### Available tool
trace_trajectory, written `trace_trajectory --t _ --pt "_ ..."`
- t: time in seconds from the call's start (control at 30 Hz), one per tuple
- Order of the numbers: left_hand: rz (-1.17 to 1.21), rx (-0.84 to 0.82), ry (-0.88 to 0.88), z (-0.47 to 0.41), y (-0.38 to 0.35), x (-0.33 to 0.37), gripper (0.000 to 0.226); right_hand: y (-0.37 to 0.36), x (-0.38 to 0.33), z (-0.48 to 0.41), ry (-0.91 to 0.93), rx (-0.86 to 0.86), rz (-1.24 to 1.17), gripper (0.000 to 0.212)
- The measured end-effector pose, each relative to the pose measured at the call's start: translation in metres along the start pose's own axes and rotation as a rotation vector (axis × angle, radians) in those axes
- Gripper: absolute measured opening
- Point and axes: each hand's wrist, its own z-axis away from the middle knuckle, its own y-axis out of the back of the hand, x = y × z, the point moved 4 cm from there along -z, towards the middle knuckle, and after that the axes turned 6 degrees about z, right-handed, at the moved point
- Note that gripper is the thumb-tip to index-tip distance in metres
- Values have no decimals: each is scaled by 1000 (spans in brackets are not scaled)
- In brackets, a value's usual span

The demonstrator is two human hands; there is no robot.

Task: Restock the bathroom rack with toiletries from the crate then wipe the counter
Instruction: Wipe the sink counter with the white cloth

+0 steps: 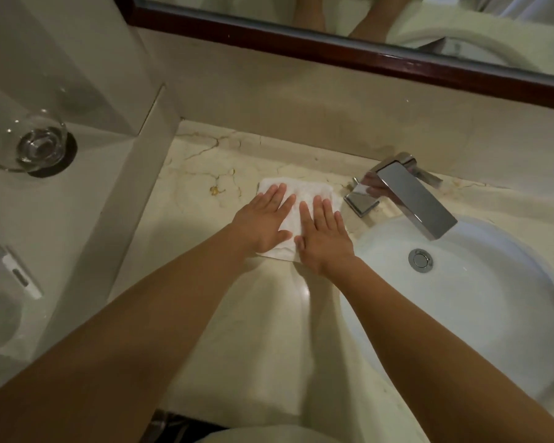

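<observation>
A folded white cloth lies flat on the cream marble counter, just left of the faucet. My left hand presses on the cloth's left half with straight fingers. Beside it, my right hand lies flat on the right half, fingers straight and pointing toward the wall. Both palms cover the near part of the cloth. No crate is in view.
A chrome faucet stands right of the cloth, over a white round sink. A raised white shelf at the left carries a clear glass on a dark coaster and a white toothbrush. A dark-framed mirror runs along the wall.
</observation>
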Motion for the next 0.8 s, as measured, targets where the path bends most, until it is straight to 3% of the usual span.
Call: trace_trajectory --t 0.4,0.8 --pt "-1 -6 -61 -71 53 -27 77 47 10 -71 -139 -16 -76 69" --pt "-84 75 -121 -68 45 -33 72 46 9 -73 -115 -20 -111 70"
